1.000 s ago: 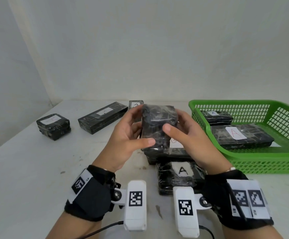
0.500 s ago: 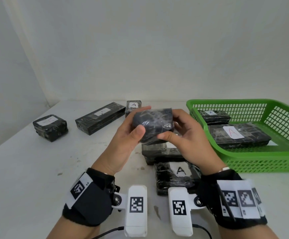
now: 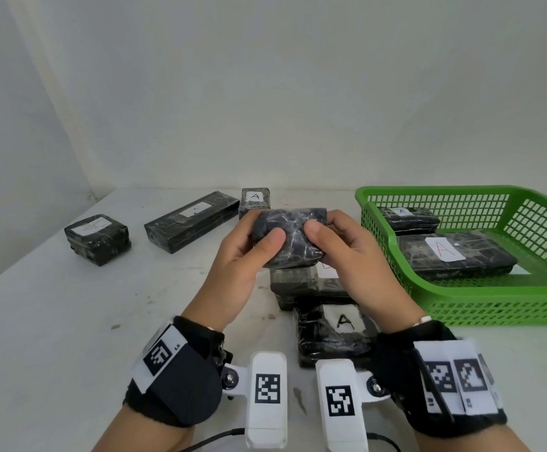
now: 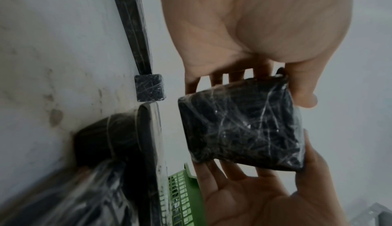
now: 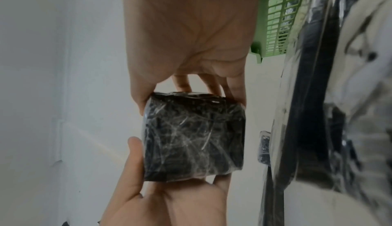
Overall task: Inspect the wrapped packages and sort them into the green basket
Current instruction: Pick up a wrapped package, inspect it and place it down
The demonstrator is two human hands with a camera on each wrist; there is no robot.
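Wrapped package (image 3: 290, 238) between both hands

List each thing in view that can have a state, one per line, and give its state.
held package: lifted off the table, gripped by both hands, no label showing
left hand: grips the held package
right hand: grips the held package
green basket: holds two labelled packages
large package: lying flat in basket, label A up
front package: on table, label A up
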